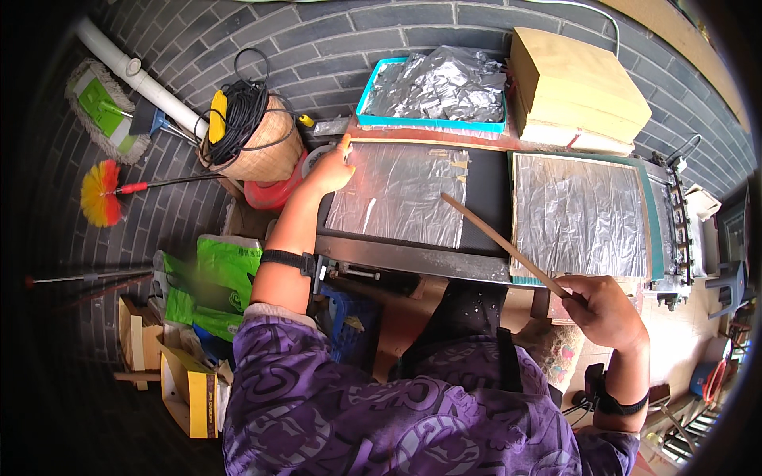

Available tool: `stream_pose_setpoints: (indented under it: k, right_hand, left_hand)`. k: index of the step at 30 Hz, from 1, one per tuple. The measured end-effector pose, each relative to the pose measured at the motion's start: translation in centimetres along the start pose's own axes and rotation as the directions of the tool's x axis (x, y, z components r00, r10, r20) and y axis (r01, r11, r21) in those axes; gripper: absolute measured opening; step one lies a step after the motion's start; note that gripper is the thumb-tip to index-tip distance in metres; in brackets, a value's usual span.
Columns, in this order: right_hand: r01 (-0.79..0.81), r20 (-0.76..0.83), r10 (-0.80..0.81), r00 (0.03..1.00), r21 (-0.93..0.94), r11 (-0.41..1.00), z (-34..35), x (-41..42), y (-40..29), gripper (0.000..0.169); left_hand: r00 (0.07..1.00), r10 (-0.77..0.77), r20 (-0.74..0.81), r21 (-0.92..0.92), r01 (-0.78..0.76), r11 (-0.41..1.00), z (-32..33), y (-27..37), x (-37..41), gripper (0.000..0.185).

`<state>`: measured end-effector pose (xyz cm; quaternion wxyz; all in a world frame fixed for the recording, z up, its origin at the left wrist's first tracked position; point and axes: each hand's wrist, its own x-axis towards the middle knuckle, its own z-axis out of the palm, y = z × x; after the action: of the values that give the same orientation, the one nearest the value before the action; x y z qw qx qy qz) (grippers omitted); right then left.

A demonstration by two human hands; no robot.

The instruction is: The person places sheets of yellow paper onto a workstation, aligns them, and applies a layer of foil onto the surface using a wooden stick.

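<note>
My right hand [606,310] grips one end of a thin wooden stick [506,245]. The stick slants up and left, its far tip over a wrinkled silvery foil sheet [399,196] on a black belt-like surface [489,196]. At that sheet's upper left corner is my left hand [334,168], index finger stretched out and thumb apart; whether it presses on the sheet is hard to tell. Several tan strips show at the sheet's upper right edge. A second foil sheet [580,217] lies to the right, on a backing over a green mat [653,238].
Behind the bench, a turquoise tray [431,125] holds crumpled foil [440,83] beside a tall stack of yellowish paper [580,83]. A woven basket [277,140] with black cable [241,113] stands left. A metal rail [417,257] edges the bench; a green bag [223,273] lies lower left.
</note>
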<state>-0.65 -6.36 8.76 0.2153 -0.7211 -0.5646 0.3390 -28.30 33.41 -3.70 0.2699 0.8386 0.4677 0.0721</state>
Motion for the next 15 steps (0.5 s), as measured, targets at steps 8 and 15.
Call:
stream_pose_setpoints:
  k: [8, 15]
  right_hand:
    - [0.018, 0.064, -0.013, 0.998, -0.066, 0.998, -0.8, -0.9, 0.7, 0.028]
    - [-0.014, -0.088, 0.012, 0.996, -0.021, 1.000, -1.6, -1.7, 1.5, 0.022]
  left_hand:
    - [0.999, -0.033, 0.020, -0.009, 0.033, 0.999, -0.2, -0.1, 0.3, 0.078]
    - [0.983, 0.050, -0.175, -0.024, -0.055, 0.998, -1.4, 1.0, 2.2, 0.062]
